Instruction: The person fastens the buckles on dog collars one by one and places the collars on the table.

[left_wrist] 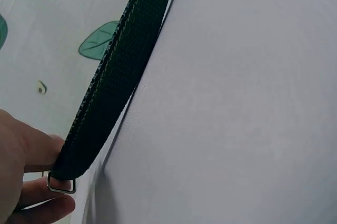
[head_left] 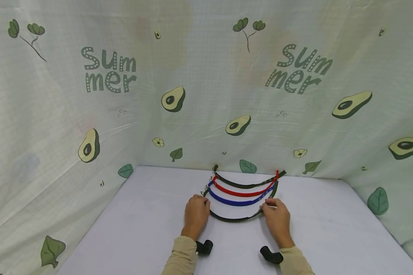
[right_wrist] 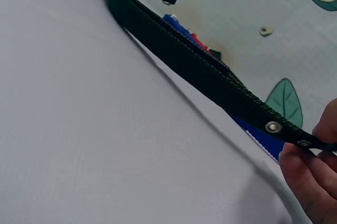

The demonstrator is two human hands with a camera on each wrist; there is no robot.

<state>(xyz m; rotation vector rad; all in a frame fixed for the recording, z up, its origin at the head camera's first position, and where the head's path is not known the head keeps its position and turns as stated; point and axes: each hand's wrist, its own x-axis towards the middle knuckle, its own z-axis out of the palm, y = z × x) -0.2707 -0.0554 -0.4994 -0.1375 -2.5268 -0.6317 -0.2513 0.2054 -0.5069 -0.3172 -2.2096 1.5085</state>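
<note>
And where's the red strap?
In the head view, slightly right of centre, the red strap lies mostly between the blue strap and the farthest dark strap.

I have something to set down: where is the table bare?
The table is bare left of the left hand, out to the cloth, and likewise right of the right hand. Another patch lies nearside of the held strap; beyond is crowded: blue strap, red strap, far strap.

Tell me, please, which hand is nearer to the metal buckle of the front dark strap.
Left hand: it holds the strap beside the metal buckle. The right hand is farther, near the eyelets toward the other end.
</note>
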